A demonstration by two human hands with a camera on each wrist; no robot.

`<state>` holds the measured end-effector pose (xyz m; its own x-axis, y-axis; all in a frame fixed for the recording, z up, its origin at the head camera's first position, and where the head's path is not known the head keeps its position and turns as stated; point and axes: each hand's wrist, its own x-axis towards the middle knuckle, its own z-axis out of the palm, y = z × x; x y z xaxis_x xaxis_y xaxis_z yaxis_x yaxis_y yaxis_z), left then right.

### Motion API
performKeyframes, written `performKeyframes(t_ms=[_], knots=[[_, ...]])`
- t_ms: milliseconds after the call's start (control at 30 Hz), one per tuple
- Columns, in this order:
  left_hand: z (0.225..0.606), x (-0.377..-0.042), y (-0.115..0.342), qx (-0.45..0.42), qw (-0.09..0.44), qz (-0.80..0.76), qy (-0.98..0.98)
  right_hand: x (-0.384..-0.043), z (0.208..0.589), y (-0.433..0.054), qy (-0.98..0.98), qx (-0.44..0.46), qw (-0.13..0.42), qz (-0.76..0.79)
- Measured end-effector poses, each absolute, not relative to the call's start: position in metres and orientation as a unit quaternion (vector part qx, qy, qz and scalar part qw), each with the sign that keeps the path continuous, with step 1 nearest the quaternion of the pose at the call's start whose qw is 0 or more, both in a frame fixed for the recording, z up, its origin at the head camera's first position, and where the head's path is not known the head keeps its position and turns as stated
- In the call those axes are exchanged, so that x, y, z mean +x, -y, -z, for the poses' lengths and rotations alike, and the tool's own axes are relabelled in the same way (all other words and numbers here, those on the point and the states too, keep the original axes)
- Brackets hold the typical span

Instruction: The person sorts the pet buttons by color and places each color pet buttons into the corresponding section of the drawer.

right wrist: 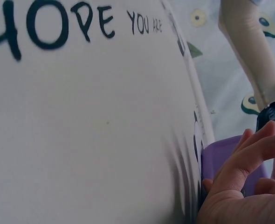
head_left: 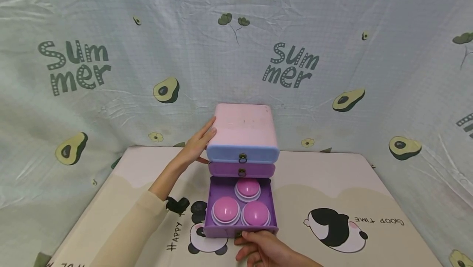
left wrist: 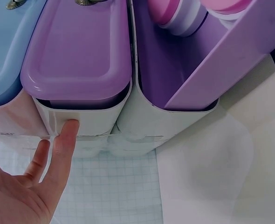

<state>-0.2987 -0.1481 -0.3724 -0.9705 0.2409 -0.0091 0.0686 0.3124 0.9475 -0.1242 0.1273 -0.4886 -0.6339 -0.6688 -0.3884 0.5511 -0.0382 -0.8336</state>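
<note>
A stacked drawer box with a pink top point(head_left: 244, 123) stands on the table, with a blue top drawer point(head_left: 221, 153) and a purple middle drawer point(head_left: 223, 170), both pushed in. The lowest purple drawer point(head_left: 218, 232) is pulled out and holds three pink-domed, white-rimmed round containers point(head_left: 226, 208). My left hand point(head_left: 196, 146) rests against the box's left side with its fingers extended; in the left wrist view a fingertip touches the white casing point(left wrist: 93, 119). At the lowest drawer's front, my right hand point(head_left: 267, 246) pinches the pull, which its thumb mostly covers.
The table mat point(head_left: 295, 189) carries printed panda drawings and lettering. Behind it and at both sides hangs a pale curtain point(head_left: 207, 53) printed with avocados; the box stands close to its back part.
</note>
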Motion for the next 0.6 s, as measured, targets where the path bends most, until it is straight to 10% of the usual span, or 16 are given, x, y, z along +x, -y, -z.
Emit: performKeyframes(t_ms=[600], knots=[[0.374,-0.299,0.148,0.093,0.070,-0.574,-0.810,-0.149,0.489,-0.118,-0.586,-0.001,0.374,0.719]])
